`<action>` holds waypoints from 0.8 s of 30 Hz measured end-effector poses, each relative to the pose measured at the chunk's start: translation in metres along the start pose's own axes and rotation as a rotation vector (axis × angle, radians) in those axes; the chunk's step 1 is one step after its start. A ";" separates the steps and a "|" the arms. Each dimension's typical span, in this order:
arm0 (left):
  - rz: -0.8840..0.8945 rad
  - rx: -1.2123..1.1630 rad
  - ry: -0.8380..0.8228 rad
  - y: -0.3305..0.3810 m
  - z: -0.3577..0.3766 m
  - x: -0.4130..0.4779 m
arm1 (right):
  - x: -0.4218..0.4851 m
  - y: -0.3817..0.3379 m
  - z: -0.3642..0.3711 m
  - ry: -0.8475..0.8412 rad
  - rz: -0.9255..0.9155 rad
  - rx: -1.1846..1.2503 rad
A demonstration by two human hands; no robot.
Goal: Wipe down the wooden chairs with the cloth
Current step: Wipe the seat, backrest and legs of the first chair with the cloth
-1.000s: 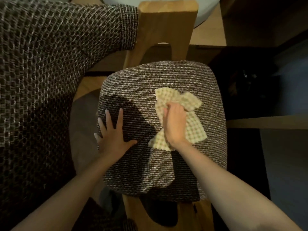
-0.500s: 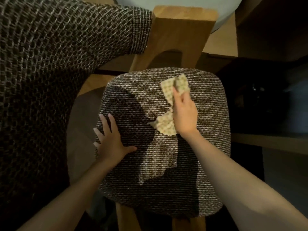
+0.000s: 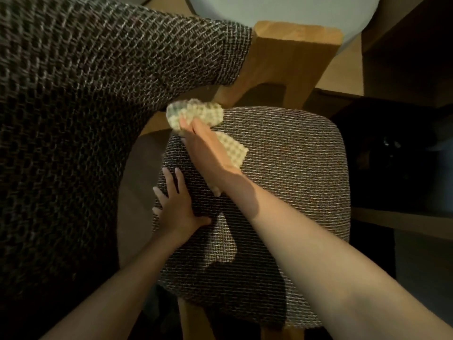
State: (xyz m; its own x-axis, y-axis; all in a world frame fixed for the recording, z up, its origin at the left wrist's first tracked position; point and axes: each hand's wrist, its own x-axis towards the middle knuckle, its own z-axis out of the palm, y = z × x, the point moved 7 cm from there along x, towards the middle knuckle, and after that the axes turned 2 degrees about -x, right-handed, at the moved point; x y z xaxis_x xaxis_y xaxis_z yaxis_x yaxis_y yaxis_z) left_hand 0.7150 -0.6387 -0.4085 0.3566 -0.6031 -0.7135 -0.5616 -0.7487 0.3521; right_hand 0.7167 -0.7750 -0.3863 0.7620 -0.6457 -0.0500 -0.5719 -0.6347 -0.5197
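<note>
Cloth (image 3: pixel 196 114): pale yellow-green check, crumpled, at the far-left corner of the seat cushion (image 3: pixel 282 180). One bunched end overhangs that corner toward the wooden frame, and a second flap lies on the cushion just right of the wrist. Right hand (image 3: pixel 208 146) lies on top of the cloth, palm down, fingers stretched out fairly straight toward the far-left corner, pressing the cloth onto the weave; fingertips blurred, and any thumb grip underneath cannot be made out. Right forearm crosses the cushion diagonally from its near-right side. Left hand (image 3: pixel 176 207) rests flat on the cushion's left edge, fingers spread and straight, thumb out to the right, holding nothing; it sits nearer than the right hand and apart from the cloth. Cushion is brown-grey woven fabric, rounded corners, with arm shadows falling across its middle. Beyond the cushion's far edge, a light wooden back post (image 3: pixel 289 60) rises, forked at its base. Left of the cushion, a large curved panel in the same woven fabric (image 3: pixel 85 106) fills that side. Past the post, a pale round surface (image 3: pixel 282 8). Below the cushion's near edge, a wooden leg (image 3: pixel 193 320). Right of the cushion, a dark recess with a wooden plank (image 3: pixel 404 222).
</note>
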 end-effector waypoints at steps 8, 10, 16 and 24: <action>-0.078 0.157 -0.029 0.010 0.003 0.008 | -0.017 0.028 -0.019 -0.038 -0.115 -0.293; -0.103 0.176 -0.047 0.013 0.004 0.009 | -0.038 0.062 -0.039 -0.043 -0.045 -0.374; -0.106 0.159 -0.057 0.015 0.003 0.010 | -0.122 0.175 -0.108 0.092 0.427 -0.501; 0.040 0.040 0.065 0.001 0.001 -0.004 | -0.098 0.128 -0.131 0.326 0.525 -0.312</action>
State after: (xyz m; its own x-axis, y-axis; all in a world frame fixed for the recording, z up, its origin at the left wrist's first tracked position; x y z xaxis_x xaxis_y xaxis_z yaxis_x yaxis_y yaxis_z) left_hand 0.7124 -0.6367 -0.4061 0.3808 -0.6496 -0.6580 -0.6051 -0.7132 0.3539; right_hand 0.5298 -0.8483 -0.3364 0.2577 -0.9646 0.0568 -0.9380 -0.2638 -0.2250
